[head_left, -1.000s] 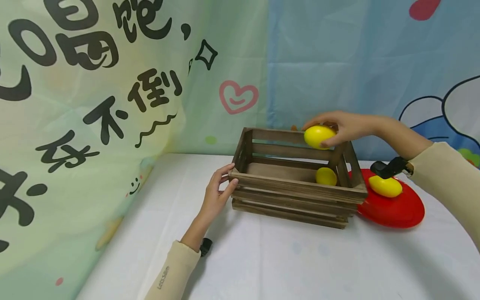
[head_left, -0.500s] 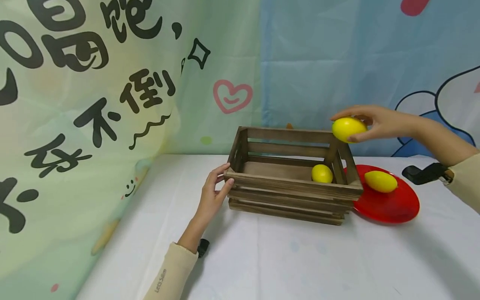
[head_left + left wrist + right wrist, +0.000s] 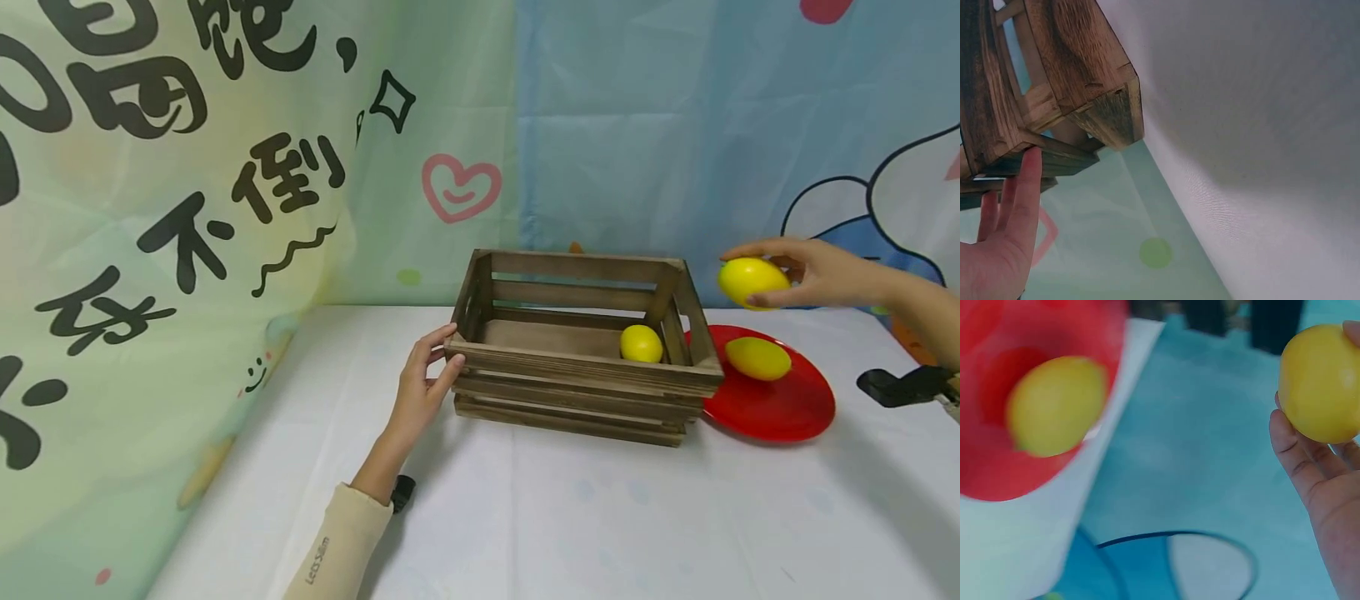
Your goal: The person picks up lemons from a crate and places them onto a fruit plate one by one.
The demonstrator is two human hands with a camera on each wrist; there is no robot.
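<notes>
In the head view my right hand (image 3: 821,271) holds a yellow lemon (image 3: 752,282) in the air over the far side of a red plate (image 3: 806,408). Another lemon (image 3: 759,358) lies on that plate. My left hand (image 3: 422,385) grips the near left corner of a brown slatted wooden crate (image 3: 577,367), thumb on the front and fingers at the end. Inside the crate, at its right end, sits a third lemon (image 3: 641,343). The right wrist view shows the thumb and fingers around the held lemon (image 3: 1322,384), partly cut off by the frame edge.
A white cloth (image 3: 570,517) covers the table. Behind it hangs a printed backdrop (image 3: 637,125) with a heart and large black characters. The plate stands close against the crate's right end. Black straps with small mounts (image 3: 903,387) sit at the wrists.
My right hand has carried the lemon rightward from above the crate to over the plate's far side. The left hand stays at the crate corner. The view has shifted slightly.
</notes>
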